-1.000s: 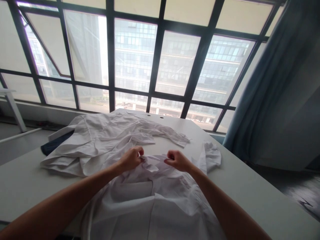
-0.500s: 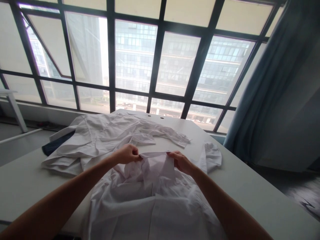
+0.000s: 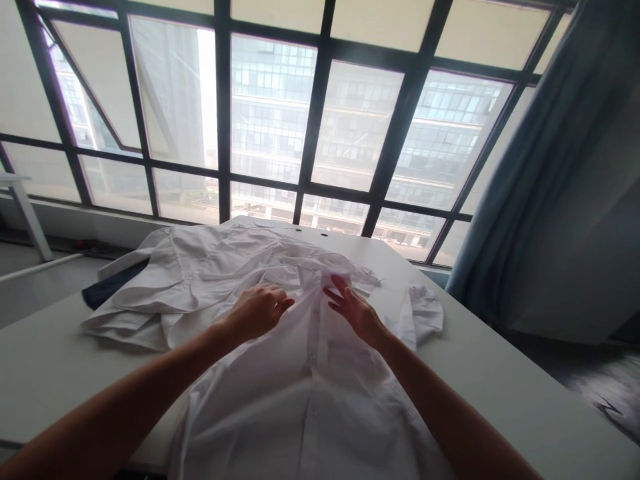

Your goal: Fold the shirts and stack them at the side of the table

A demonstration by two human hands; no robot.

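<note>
A white button-front shirt (image 3: 300,413) stretches from the table's near side up between my hands, its collar end lifted and its button strip running down the middle. My left hand (image 3: 260,310) is closed at the shirt's left upper edge, fingers curled on the cloth; the exact pinch point is hard to see. On the other side, my right hand (image 3: 356,312) has its fingers spread apart against the upper right of the shirt, near the collar. One white sleeve (image 3: 425,310) lies out to the right on the table.
More white garments (image 3: 190,273) lie crumpled on the far left of the white table (image 3: 500,400), with a dark blue cloth (image 3: 115,283) under their edge. Behind stand large framed windows (image 3: 270,107). A blue-grey curtain (image 3: 520,200) hangs at the right.
The shirt's collar end has risen and moved away from me, and its front is pulled straighter. My right hand has gone from pinching the cloth to spread fingers.
</note>
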